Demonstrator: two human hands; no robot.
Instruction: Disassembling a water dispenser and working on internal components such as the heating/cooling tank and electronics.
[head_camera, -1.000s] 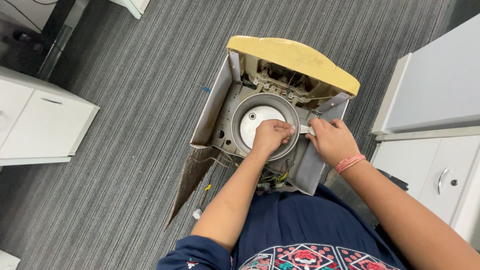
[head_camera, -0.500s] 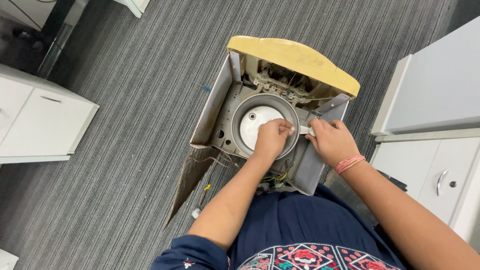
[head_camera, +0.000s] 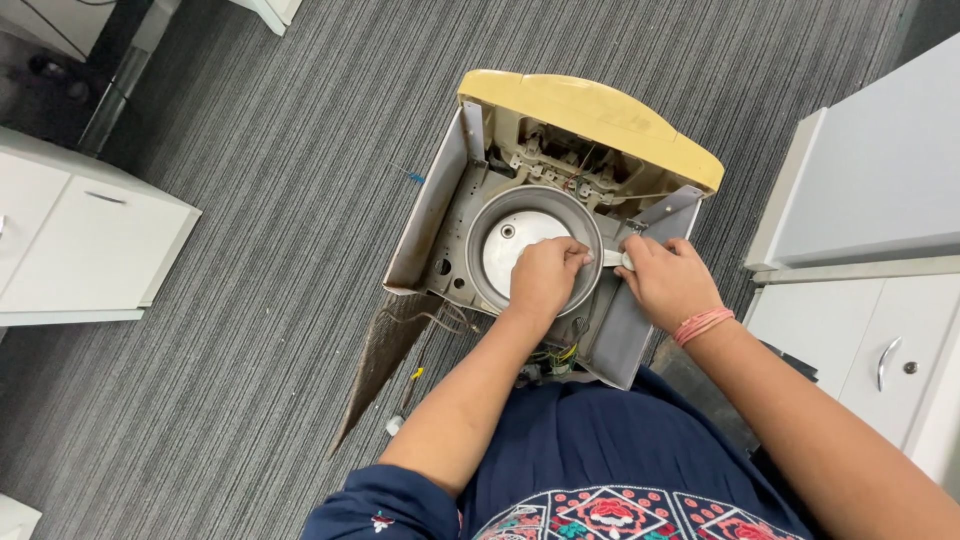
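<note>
- Our left hand (head_camera: 545, 277) is curled over the near rim of the round grey drum (head_camera: 533, 247), fingertips pinched on the end of a small white strip (head_camera: 612, 258) right at the drum's right edge.
- Our right hand (head_camera: 668, 280) comes in from the other side, thumb and fingers closed on the same white strip, so both hands grip it with the knuckles almost touching. What the strip actually is, we can't tell, it's mostly hidden by fingers.
- There's a pink band (head_camera: 702, 325) on the right wrist.
- The drum sits in the middle of an opened-up appliance housing (head_camera: 440, 215), grey sheet-metal walls on the left and right, standing on the floor just in front of our knees. A pale disc (head_camera: 510, 250) with a small hole shows at the bottom of the drum.
- Behind the drum we see a mess of brackets and thin wires (head_camera: 570, 170), and over that a yellowed plastic top panel (head_camera: 590, 115), tilted away from us.
- Yellow and green wires (head_camera: 555, 358) poke out at the near edge, under our left forearm.
- A brownish flap (head_camera: 385, 360) hangs off the housing's near left corner onto the grey striped carpet (head_camera: 250, 250).
- White cabinets stand to both sides: one on the left (head_camera: 70, 245), one with a curved handle on the right (head_camera: 870, 330).
</note>
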